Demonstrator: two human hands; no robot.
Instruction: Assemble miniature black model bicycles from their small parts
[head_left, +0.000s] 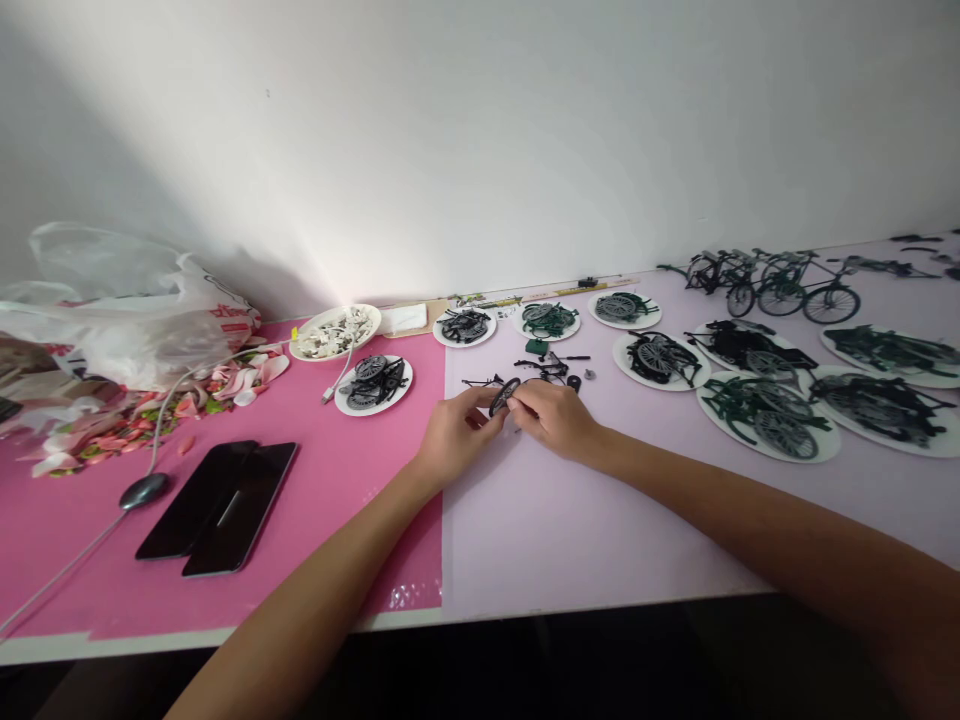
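A small dark toy wheel (504, 397) is held up between both hands over the middle of the table. Its left side is pinched by my left hand (459, 428), while the fingertips of my right hand (553, 415) close on its right edge. Just behind the hands lie dark bicycle parts (550, 368), among them a thin frame-like piece. A small green piece (536, 346) and a small grey round piece (589, 375) rest near them.
White plates of black and green parts (464, 326) stand behind and at right (769, 415). Assembled toy bicycles (795, 285) stand at back right. At left are two dark phones (225, 508), a cable puck (144, 491), a plastic bag (127, 310) and petals (127, 425).
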